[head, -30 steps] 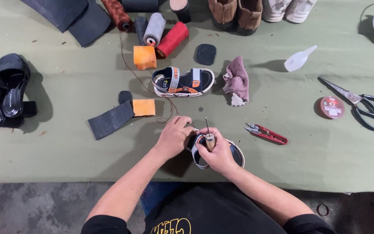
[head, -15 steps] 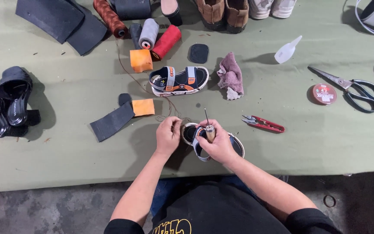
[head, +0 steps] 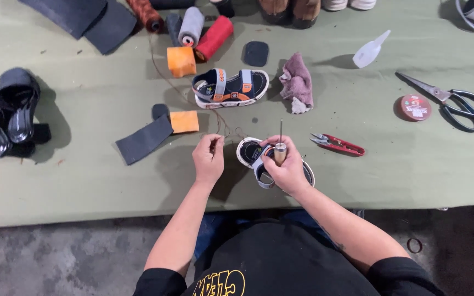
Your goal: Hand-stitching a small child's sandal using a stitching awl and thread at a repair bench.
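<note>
Sandal (head: 259,161) mid-stitch, I judge: my right hand (head: 289,164) grips the awl (head: 280,148) upright on it, left hand (head: 208,159) beside it pinching thread (head: 215,118). Next I'd pull the thread taut, carefully

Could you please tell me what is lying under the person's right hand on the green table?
Under the right hand lies a small white-soled sandal with grey straps; its toe end and part of a strap show. The hand, gripping a wooden-handled awl, covers its middle and heel.
</note>
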